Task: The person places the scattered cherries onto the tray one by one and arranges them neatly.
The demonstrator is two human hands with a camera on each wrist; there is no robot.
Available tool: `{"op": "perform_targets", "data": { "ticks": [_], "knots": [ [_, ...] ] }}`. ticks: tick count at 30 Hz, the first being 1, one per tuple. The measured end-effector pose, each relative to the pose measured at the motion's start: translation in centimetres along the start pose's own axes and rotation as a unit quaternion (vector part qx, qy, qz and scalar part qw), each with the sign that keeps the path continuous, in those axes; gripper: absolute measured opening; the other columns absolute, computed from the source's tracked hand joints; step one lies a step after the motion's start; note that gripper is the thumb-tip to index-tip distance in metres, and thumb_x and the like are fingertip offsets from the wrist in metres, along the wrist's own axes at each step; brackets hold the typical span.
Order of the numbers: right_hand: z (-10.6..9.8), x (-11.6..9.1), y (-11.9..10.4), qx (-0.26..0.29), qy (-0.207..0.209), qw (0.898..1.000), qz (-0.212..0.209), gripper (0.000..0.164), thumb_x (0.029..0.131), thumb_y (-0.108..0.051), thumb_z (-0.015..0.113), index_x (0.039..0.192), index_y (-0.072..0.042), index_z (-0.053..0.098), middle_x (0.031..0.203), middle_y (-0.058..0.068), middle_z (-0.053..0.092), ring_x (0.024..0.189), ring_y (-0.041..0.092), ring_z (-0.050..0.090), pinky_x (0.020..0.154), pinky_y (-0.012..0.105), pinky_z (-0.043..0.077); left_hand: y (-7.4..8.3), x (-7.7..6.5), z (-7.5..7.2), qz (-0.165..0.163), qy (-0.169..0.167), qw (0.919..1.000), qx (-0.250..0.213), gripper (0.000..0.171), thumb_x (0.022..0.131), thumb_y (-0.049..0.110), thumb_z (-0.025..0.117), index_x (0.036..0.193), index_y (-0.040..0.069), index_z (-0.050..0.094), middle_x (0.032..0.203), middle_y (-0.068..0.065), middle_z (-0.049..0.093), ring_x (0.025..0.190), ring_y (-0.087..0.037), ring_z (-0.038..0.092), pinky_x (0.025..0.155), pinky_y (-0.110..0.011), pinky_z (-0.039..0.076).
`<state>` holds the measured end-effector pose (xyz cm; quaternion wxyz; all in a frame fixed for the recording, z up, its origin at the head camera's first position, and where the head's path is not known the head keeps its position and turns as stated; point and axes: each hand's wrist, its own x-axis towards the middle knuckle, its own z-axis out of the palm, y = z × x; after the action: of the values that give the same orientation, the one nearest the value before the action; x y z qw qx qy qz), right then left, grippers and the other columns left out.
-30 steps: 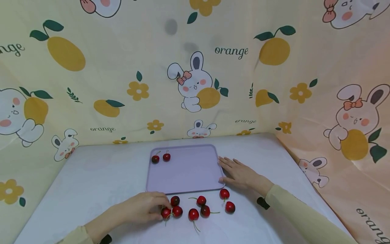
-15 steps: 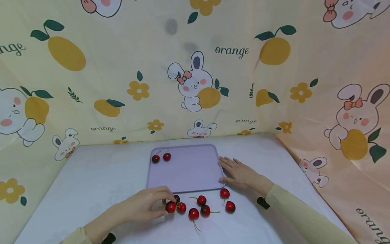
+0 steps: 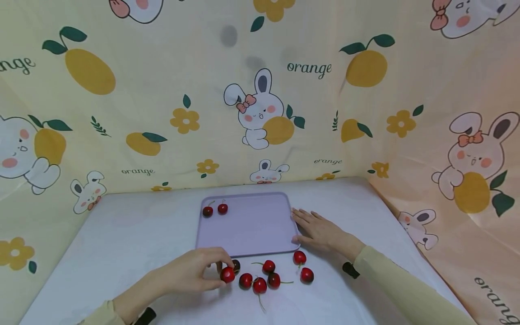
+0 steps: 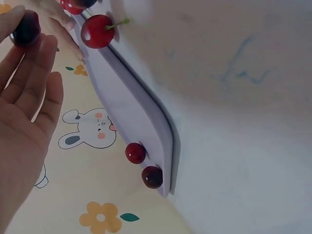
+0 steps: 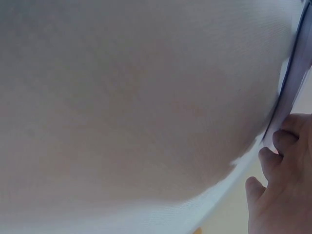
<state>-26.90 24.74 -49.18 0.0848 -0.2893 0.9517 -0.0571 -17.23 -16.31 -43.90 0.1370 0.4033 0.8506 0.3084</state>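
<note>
Between thumb and fingertips, my left hand (image 3: 191, 271) pinches a red cherry (image 3: 227, 275); the left wrist view shows this held cherry (image 4: 26, 29) dark. A darker cherry (image 3: 236, 266) sits right behind it, partly covered. My right hand (image 3: 325, 234) rests beside the lilac tray (image 3: 252, 232) with fingers extended, touching its right edge; the right wrist view shows the fingers along the tray's side (image 5: 292, 78). Two cherries lie in the tray's far left corner, a dark one (image 3: 207, 211) and a redder one (image 3: 222, 208).
Several stemmed cherries lie in front of the tray, among them a middle one (image 3: 260, 285) and a right-hand one (image 3: 307, 275). A white cloth (image 3: 134, 234) covers the table. Patterned fabric (image 3: 187, 67) hangs behind and along both sides.
My left hand has moved slightly right and up, now pinching the cherry. A neighbouring cherry has rolled right, against the middle group. The right hand stays still.
</note>
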Motion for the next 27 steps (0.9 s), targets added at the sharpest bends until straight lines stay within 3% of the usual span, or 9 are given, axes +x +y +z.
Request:
{"op": "perform_targets", "data": {
  "ticks": [9, 18, 27],
  "knots": [
    [0.0, -0.1, 0.1, 0.002, 0.002, 1.000, -0.001, 0.089, 0.101, -0.068, 0.046, 0.163, -0.006, 0.030, 0.170, 0.012, 0.025, 0.156, 0.037, 0.023, 0.126, 0.056, 0.018, 0.0, 0.6, -0.7, 0.023, 0.069, 0.9972, 0.015, 0.034, 0.093, 0.037, 0.079, 0.121, 0.022, 0.066, 0.111, 0.019, 0.064, 0.097, -0.004, 0.061, 0.085, -0.034, 0.059],
    [0.0, 0.0, -0.1, 0.003, 0.004, 1.000, -0.006, 0.087, 0.102, -0.065, 0.047, 0.163, -0.005, 0.029, 0.170, 0.014, 0.024, 0.156, 0.038, 0.023, 0.126, 0.057, 0.018, -1.2, 2.5, -0.8, 0.027, 0.120, 0.9917, 0.038, 0.035, 0.088, 0.033, 0.085, 0.114, 0.023, 0.064, 0.106, 0.017, 0.063, 0.097, -0.013, 0.063, 0.086, -0.037, 0.058],
    [-0.2, 0.0, -0.2, 0.004, 0.006, 1.000, -0.006, 0.085, 0.103, -0.062, 0.050, 0.162, -0.004, 0.030, 0.170, 0.016, 0.026, 0.155, 0.040, 0.024, 0.125, 0.058, 0.020, -3.0, 4.4, -0.9, -0.005, 0.157, 0.9875, 0.015, 0.039, 0.084, 0.021, 0.089, 0.113, 0.020, 0.064, 0.103, 0.013, 0.064, 0.100, -0.024, 0.066, 0.093, -0.049, 0.057]
  ]
}}
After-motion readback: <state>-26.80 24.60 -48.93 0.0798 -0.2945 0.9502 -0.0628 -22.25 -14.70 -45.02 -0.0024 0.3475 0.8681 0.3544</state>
